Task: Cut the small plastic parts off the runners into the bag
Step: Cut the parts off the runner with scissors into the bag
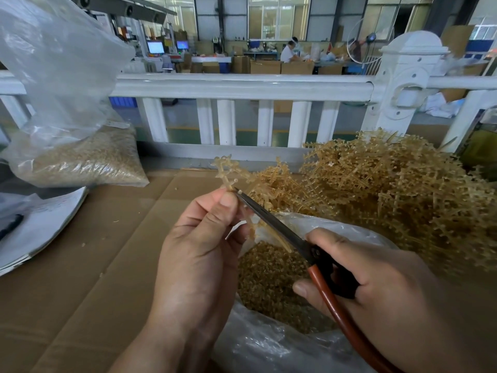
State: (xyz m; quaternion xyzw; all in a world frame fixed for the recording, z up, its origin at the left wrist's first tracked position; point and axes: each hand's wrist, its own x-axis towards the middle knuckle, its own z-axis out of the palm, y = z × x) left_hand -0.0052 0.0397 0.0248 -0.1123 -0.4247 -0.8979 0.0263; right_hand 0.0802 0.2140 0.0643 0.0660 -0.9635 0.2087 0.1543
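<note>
My left hand (199, 246) pinches a tan plastic runner (225, 169) between thumb and fingers, held upright above the open clear bag (269, 343). My right hand (376, 281) grips scissors (271, 224) with red-brown handles; the blades look nearly closed, their tips at a small part beside my left thumb. The bag below holds a mass of small tan cut parts (269, 281). The runner's lower end hangs behind the blades, over the bag's mouth.
A large heap of uncut tan runners (390, 189) lies at the right on the flattened cardboard (94, 251). A second clear bag of cut parts (80, 157) stands far left, with papers (40, 224) beneath it. A white railing (242, 87) runs behind.
</note>
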